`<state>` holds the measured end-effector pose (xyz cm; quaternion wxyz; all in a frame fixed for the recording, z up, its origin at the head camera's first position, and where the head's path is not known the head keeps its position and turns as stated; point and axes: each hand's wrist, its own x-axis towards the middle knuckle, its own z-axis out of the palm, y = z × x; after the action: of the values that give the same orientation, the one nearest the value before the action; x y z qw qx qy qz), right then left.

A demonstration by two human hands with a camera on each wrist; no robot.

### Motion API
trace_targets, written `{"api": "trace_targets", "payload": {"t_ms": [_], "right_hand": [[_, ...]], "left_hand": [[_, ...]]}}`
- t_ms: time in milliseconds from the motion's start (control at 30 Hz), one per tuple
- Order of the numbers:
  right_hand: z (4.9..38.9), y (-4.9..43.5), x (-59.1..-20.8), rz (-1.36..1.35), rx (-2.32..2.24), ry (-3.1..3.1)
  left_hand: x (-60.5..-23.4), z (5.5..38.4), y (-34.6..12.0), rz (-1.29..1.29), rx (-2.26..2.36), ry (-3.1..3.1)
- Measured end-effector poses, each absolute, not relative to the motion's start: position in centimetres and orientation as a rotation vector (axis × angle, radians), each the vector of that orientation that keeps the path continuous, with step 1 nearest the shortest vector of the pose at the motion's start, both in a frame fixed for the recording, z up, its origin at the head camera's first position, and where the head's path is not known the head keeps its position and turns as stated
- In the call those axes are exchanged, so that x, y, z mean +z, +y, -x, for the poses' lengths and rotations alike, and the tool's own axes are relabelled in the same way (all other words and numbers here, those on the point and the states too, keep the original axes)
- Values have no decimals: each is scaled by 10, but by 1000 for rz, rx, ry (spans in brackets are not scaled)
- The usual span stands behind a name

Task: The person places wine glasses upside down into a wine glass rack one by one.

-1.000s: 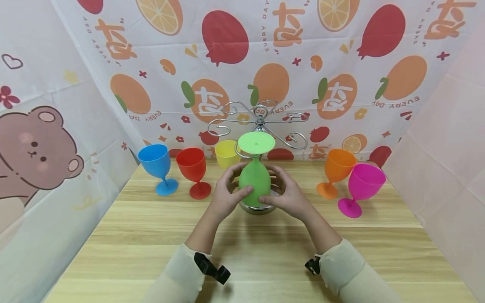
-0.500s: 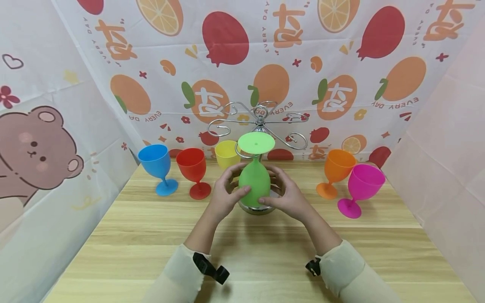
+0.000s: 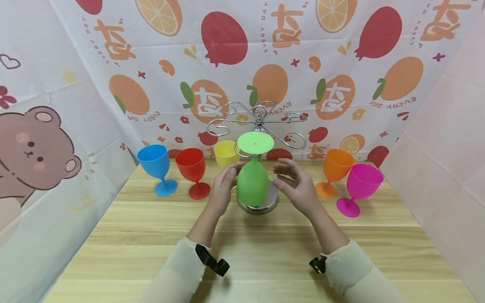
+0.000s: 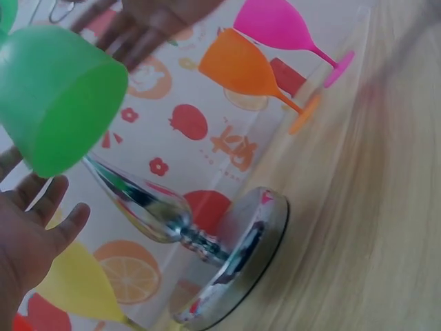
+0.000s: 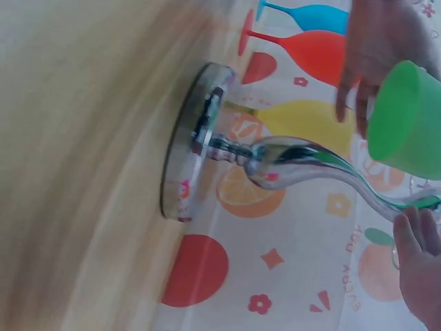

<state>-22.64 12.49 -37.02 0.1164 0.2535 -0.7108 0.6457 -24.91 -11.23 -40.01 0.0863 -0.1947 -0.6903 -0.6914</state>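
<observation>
A green plastic goblet [image 3: 253,181] hangs upside down, its foot uppermost, from a front arm of a chrome scroll-armed stemware rack [image 3: 259,121]. My left hand [image 3: 223,189] is just left of the goblet's bowl, fingers loosely spread; whether a fingertip still touches it I cannot tell. On the other side, my right hand [image 3: 299,187] stands apart from the bowl with fingers loosely bent and holding nothing. From the left wrist, the goblet's downward mouth [image 4: 83,114] shows above the rack's round base [image 4: 238,265]. The right wrist view has the rack's curved chrome post [image 5: 296,162] beside the bowl.
Upright goblets flank the rack on the wooden table [image 3: 242,256]: blue [image 3: 155,162], red [image 3: 191,164] and yellow [image 3: 226,155] to the left, orange [image 3: 338,165] and magenta [image 3: 363,182] to the right. Fruit-printed cloth [image 3: 227,38] closes off the back.
Both hands held the green goblet's bowl before. Now they have come away to either side, the right hand farther. The goblet hangs in about the same place.
</observation>
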Motion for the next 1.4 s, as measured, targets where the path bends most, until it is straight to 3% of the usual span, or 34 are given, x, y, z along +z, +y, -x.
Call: {"api": "trace_targets", "payload": {"t_ms": [500,800,1400], "right_hand": [[233,139,-315,-637,1041,-1610],[235,134,-308,-669,844,-1761],[238,139,-307,-670,912,-1750]], "left_hand": [[-408,279,-105,217,-2154,-2183],[-404,291,-96,285,-2236,-2256],[-396,315,-86,435,-2375,-2302]]}}
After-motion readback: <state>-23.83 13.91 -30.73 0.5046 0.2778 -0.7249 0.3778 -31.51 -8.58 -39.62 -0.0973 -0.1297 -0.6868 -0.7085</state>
